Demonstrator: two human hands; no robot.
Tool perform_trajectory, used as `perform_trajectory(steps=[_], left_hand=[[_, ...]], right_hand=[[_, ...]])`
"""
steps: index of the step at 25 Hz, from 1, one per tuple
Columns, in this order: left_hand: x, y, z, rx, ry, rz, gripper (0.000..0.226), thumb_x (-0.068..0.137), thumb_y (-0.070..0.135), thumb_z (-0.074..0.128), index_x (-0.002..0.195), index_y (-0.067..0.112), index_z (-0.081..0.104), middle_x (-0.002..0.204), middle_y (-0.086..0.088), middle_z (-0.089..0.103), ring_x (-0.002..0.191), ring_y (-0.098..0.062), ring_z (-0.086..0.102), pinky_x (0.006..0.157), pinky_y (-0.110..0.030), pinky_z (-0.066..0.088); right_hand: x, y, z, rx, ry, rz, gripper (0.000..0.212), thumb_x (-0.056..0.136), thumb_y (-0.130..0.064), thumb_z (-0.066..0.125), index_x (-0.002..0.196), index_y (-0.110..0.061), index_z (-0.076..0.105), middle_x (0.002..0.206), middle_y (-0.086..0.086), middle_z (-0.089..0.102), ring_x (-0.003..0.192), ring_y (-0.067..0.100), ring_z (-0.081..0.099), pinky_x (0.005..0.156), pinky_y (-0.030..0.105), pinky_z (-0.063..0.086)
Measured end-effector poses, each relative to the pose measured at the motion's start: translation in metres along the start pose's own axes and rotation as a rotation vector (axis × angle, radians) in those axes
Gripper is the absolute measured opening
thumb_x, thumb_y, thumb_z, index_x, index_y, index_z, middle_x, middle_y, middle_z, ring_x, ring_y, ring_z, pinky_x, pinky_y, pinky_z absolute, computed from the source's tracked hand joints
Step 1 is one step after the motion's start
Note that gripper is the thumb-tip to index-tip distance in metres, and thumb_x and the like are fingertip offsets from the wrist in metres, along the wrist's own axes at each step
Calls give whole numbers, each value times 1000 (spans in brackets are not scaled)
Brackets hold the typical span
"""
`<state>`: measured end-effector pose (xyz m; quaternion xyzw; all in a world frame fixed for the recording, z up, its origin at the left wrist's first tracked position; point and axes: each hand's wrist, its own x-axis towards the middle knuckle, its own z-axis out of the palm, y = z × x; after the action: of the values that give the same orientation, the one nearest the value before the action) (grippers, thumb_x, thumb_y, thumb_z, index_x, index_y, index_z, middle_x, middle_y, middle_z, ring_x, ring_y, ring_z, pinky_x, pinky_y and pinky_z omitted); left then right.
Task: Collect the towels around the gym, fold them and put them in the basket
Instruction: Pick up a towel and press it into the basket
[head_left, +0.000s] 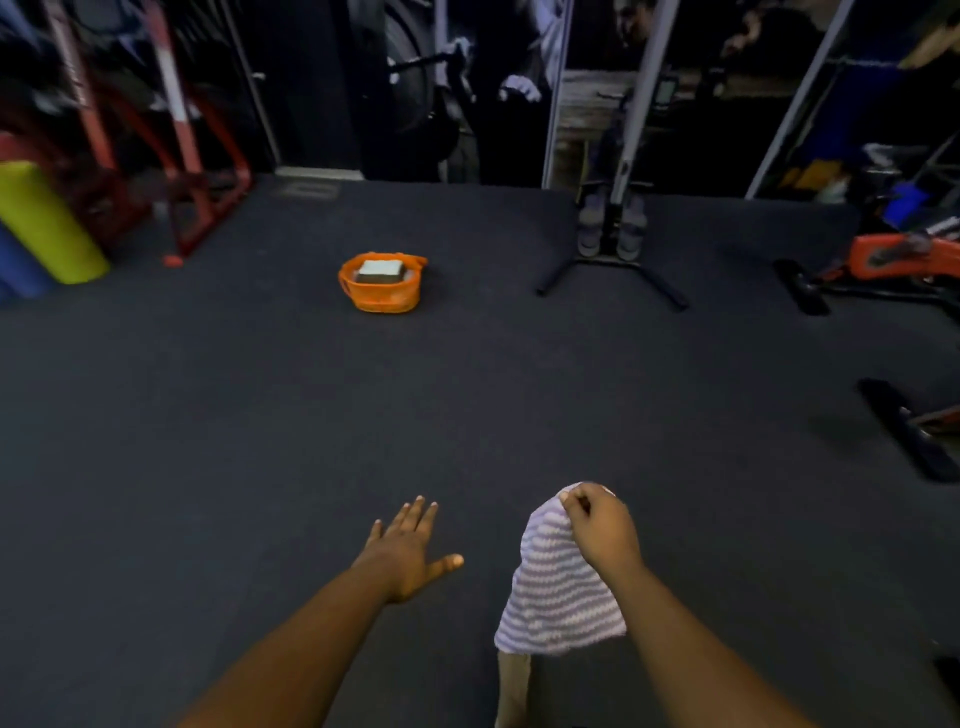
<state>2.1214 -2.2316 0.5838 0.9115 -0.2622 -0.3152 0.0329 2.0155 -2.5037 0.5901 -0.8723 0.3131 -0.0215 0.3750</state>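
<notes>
"While the right hand (597, 525) pinched that striped towel (558, 587) by its top edge, what was the left hand (410, 551) doing?"

"Nothing. It was stretched out flat over the dark floor (467, 389), fingers straight and spread, holding nothing at all. The towel hung limp from the right fingers, well above the floor and close in front of the person."

"How did it look to handle?"

"Soft and light, I'd judge. It draped straight down in loose folds from a single pinch, no stiffness in it. Held by one point like that it would bunch and swing. For folding, I'd have taken two corners of one edge, one in each hand, so it hung flat."

"And the basket?"

"The orange basket (382, 286) sat on the floor well ahead of both hands, with a folded grey towel (381, 271) already lying in it. The striped one was not yet folded, so by my reckoning the task was partway along."
</notes>
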Motion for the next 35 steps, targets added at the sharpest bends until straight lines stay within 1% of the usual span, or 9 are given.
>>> perform_trajectory(steps=[5, 10, 13, 20, 23, 25, 27, 32, 35], left_hand=[[57, -59, -65, -64, 71, -120, 134, 50, 98, 1, 161, 25, -14, 169, 0, -19, 157, -19, -10, 126, -51, 0], [111, -116, -127, -138, 119, -238, 131, 53, 96, 1, 161, 24, -14, 169, -1, -18, 157, -19, -9, 126, -49, 0], [146, -155, -151, -160, 118, -265, 131, 52, 96, 1, 161, 24, -15, 169, 0, -20, 157, -19, -11, 126, -50, -1], [256, -288, -237, -233, 131, -285, 139, 45, 97, -6, 161, 22, -14, 169, -1, -20, 156, -19, -14, 125, -53, -2], [290, -337, -283, -207, 106, -256, 135, 49, 96, -1, 161, 22, -13, 169, 0, -19, 157, -19, -12, 125, -52, -2], [320, -372, -318, -187, 95, -249, 119, 69, 94, 9, 161, 22, -11, 169, -1, -16, 157, -19, -9, 126, -53, 1], [351, -394, -353, -180, 132, -235, 99, 91, 79, 30, 162, 22, -9, 170, -1, -13, 157, -18, -5, 126, -53, 4], [443, -418, -461, -228, 322, -54, 95, 95, 62, 53, 163, 25, -2, 171, 2, -2, 157, -16, 5, 125, -50, 14], [505, -426, -522, -597, 371, 63, 91, 91, 57, 60, 163, 23, 16, 166, 5, 24, 151, -11, 26, 123, -38, 27]], right_hand=[[124, -82, 49, 60, -110, -93, 26, 98, -32, 61, 73, -28, 57, 74, -8, 65, 71, 10, 63, 60, 25, 44], [235, -171, 87, 32, -208, -177, 30, 97, -32, 64, 70, -23, 55, 70, -12, 61, 70, 11, 61, 60, 25, 43], [289, -223, 118, -1, -240, -225, 30, 97, -31, 64, 70, -22, 56, 69, -13, 60, 69, 9, 60, 54, 18, 37], [408, -351, 197, -75, -222, -281, 26, 99, -35, 60, 78, -19, 59, 75, -8, 63, 72, 12, 62, 67, 36, 52], [446, -410, 213, -27, -150, -370, 25, 99, -27, 56, 74, -24, 56, 78, -3, 63, 73, 15, 61, 68, 39, 52], [477, -452, 225, 70, -76, -481, 21, 96, -20, 57, 75, -22, 59, 82, -4, 62, 79, 15, 60, 70, 35, 50], [509, -484, 231, 173, -64, -581, 18, 94, -20, 59, 77, -14, 61, 83, -3, 59, 79, 16, 57, 72, 34, 47], [589, -545, 238, 311, -373, -621, 6, 97, -15, 63, 94, -13, 68, 103, 4, 67, 96, 13, 62, 87, 28, 49], [645, -585, 253, 412, -521, -640, 10, 93, -19, 61, 89, -10, 65, 99, 14, 68, 94, 13, 62, 86, 29, 49]])
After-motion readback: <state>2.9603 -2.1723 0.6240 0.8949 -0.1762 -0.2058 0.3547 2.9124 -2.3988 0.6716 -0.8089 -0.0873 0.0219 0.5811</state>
